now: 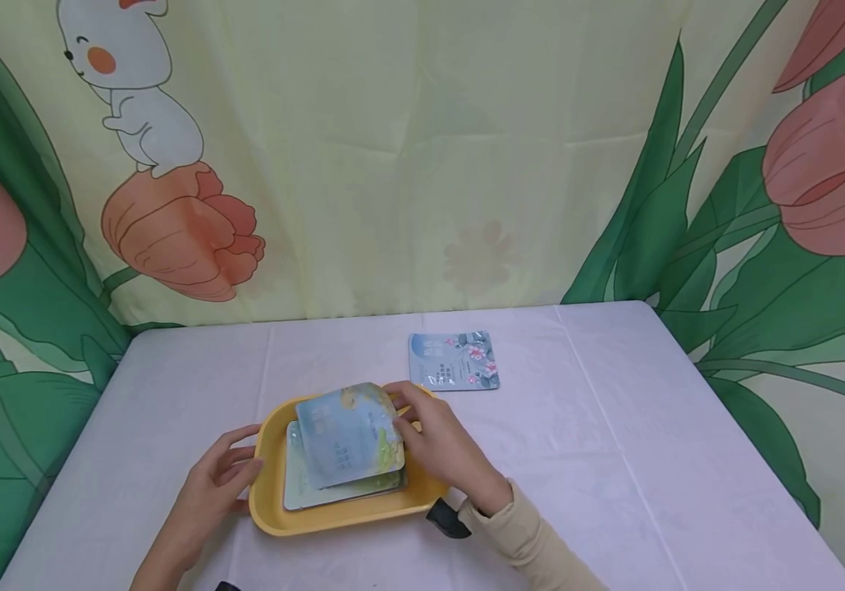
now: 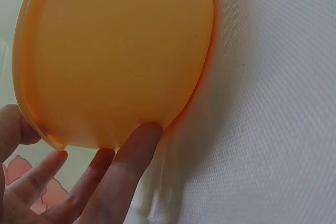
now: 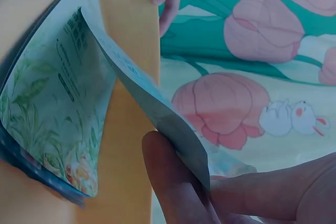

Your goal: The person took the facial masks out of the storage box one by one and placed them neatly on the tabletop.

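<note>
A yellow tray (image 1: 275, 509) stands on the white-covered table, its left end held by my left hand (image 1: 204, 497), with fingertips against the outer wall and rim. My right hand (image 1: 440, 439) pinches the right edge of a flat light-blue sheet mask packet (image 1: 349, 435) between thumb and fingers. Lifted at an angle, that packet overlaps a pale green sheet mask packet (image 3: 58, 87) lying in the tray. The right wrist view shows a darker packet edge (image 3: 47, 182) beneath the green one. From the left wrist view, the tray's wall (image 2: 121, 61) hides the packets.
Behind the tray, a blue sheet mask packet with pink flowers (image 1: 454, 361) lies flat on the white tablecloth (image 1: 577, 460). A curtain printed with tulips and a rabbit (image 1: 393, 164) hangs along the table's far edge. Black wrist straps (image 1: 449, 519) show near the tray's front.
</note>
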A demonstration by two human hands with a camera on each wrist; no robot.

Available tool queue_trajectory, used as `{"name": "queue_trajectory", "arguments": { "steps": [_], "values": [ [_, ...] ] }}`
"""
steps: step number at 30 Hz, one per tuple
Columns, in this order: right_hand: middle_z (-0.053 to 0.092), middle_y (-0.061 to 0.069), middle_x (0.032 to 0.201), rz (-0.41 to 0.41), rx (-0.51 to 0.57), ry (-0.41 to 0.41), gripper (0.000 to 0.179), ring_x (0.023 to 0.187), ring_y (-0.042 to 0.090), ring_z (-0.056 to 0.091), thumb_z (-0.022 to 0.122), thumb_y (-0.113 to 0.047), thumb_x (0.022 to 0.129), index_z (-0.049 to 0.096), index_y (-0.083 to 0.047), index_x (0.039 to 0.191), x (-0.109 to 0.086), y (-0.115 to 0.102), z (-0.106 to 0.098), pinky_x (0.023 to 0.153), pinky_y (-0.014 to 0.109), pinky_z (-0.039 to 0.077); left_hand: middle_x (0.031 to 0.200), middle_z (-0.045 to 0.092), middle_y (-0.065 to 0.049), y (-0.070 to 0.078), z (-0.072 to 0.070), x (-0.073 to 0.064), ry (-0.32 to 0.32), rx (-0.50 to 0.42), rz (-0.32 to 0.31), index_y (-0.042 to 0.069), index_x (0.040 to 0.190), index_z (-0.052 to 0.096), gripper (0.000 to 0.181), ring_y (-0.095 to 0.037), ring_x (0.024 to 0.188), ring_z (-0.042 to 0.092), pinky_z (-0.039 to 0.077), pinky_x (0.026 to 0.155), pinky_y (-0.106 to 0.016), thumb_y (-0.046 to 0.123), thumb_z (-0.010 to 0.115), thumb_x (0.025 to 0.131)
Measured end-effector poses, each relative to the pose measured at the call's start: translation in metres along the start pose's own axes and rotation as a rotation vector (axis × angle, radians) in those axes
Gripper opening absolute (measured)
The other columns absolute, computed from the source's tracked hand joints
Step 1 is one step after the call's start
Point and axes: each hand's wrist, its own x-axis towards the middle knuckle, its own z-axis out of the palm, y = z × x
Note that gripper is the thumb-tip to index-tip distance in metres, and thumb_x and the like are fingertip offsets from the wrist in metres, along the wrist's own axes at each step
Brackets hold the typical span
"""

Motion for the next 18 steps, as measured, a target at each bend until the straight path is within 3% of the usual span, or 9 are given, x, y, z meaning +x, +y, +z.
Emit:
{"name": "queue_trajectory", "arguments": {
  "steps": [18],
  "values": [
    [0.064,0.011,0.115,0.0,0.082,0.02,0.038,0.107,0.029,0.066,0.056,0.006,0.096,0.055,-0.007,0.132,0.002,0.004,-0.018,0.09,0.039,0.057,0.142,0.051,-0.022,-0.001,0.001,0.002,0.007,0.005,-0.003,0.024,0.15,0.036,0.06,-0.026,0.112,0.064,0.061,0.07,-0.034,0.033,0.064,0.097]
  ]
}}
